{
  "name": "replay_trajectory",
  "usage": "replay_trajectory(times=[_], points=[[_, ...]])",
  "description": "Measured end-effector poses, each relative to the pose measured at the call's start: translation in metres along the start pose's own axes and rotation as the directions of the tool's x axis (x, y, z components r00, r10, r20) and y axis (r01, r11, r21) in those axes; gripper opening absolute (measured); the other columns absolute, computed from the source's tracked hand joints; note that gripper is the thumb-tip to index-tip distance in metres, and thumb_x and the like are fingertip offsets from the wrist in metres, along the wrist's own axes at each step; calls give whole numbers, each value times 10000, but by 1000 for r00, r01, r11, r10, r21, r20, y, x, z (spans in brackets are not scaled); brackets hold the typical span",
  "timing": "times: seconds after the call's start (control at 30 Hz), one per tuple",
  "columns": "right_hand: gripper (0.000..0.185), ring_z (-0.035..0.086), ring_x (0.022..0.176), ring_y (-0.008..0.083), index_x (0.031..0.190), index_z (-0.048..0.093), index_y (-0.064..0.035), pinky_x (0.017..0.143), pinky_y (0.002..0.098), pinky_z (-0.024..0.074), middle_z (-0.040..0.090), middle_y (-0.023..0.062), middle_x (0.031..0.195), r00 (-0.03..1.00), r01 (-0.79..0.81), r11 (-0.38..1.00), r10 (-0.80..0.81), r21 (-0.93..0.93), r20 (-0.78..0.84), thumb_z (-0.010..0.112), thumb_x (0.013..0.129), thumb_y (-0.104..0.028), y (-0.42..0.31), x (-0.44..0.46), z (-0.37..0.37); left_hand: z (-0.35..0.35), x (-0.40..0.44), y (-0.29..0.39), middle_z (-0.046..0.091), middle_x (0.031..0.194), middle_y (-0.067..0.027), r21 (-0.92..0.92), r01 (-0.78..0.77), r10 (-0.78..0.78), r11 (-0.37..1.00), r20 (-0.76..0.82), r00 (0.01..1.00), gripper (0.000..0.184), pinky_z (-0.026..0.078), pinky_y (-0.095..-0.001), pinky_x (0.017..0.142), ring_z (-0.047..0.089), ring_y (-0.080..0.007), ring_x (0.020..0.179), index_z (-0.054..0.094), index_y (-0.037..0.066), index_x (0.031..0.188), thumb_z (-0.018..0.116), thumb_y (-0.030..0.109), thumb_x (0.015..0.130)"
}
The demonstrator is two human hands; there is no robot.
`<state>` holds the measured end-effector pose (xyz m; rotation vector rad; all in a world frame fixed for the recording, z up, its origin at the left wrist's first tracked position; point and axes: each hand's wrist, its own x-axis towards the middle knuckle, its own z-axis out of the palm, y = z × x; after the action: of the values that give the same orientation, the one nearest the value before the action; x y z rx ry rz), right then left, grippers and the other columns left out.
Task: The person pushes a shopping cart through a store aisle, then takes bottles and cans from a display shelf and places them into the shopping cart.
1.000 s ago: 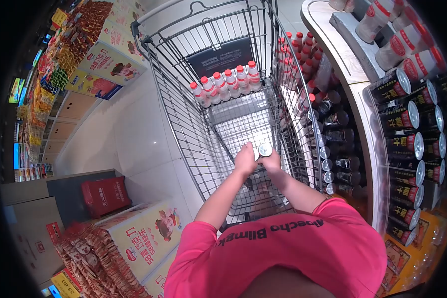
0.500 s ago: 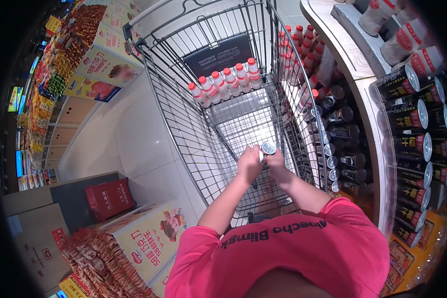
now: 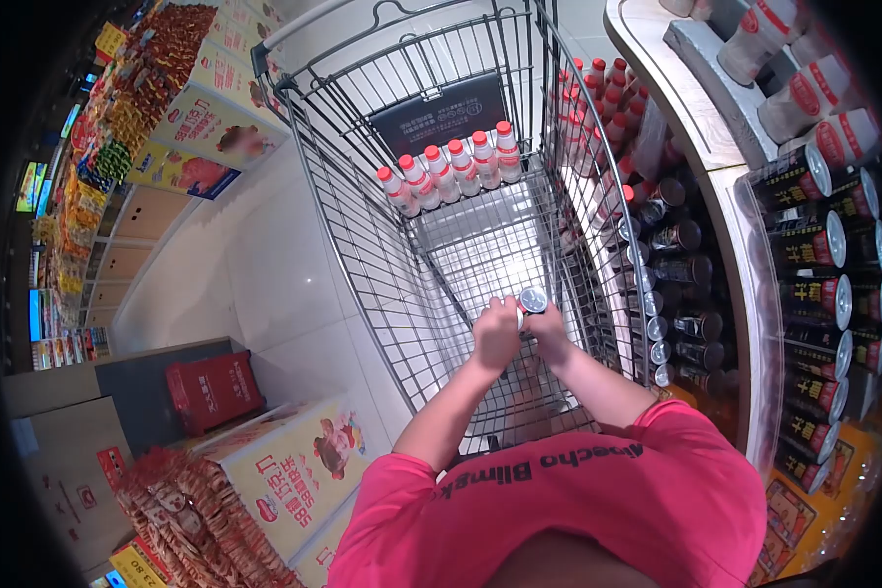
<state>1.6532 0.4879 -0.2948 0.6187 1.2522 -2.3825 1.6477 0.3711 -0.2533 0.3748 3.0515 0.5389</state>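
Over the shopping cart [image 3: 348, 245] my two hands are close together. My right hand [image 3: 551, 335] is closed round a drink can [image 3: 533, 299], whose silver lid faces up. My left hand [image 3: 498, 335] is closed beside it, on what looks like another can; only a pale rim shows, and the fingers cover the rest. Inside the cart, a row of several white bottles with red caps [image 3: 464, 169] stands upright at the far end, by a dark panel [image 3: 441, 116].
Black cans with silver lids [image 3: 818, 299] and white bottles [image 3: 804, 88] fill the shelf at right. More cans [image 3: 681, 269] sit lower, beside the cart. At left are snack displays [image 3: 304, 461], a red bin [image 3: 216, 392] and a tiled floor [image 3: 294, 294].
The view has shifted slightly. Both hands remain closed together over the cart, with the silver-lidded can still in the right one. The row of bottles stays in place.
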Motion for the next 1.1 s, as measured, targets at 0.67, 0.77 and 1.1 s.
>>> replay_trajectory(times=[0.67, 0.77, 1.1], points=[[354, 556, 757, 197, 814, 536, -63, 600, 321, 468, 538, 56, 791, 960, -105, 992, 83, -68, -268, 565, 539, 159, -8, -43, 23, -70, -32, 13, 527, 1026, -187, -49, 185, -152, 981, 394, 907, 527, 503, -438, 734, 597, -368, 897, 450, 53, 1099, 723, 149, 658], [353, 556, 759, 186, 825, 546, -63, 647, 310, 471, 544, 42, 782, 981, -104, 988, 83, -117, -174, 587, 547, 151, -7, -64, 17, -108, -66, 22, 529, 1060, -168, -122, 198, -146, 973, 342, 928, 592, 489, -430, 773, 587, -367, 927, 439, 62, 1140, 747, 177, 648], [437, 585, 826, 186, 984, 533, 9, 770, 317, 461, 608, 80, 878, 992, 85, 991, -94, -104, -87, 662, 571, 70, -50, -211, 24, -222, -246, 77, 587, 1057, -128, -566, 226, -339, 793, -102, 935, 709, 464, -358, 856, 590, -277, 992, 325, 44, 1240, 756, 146, 687]])
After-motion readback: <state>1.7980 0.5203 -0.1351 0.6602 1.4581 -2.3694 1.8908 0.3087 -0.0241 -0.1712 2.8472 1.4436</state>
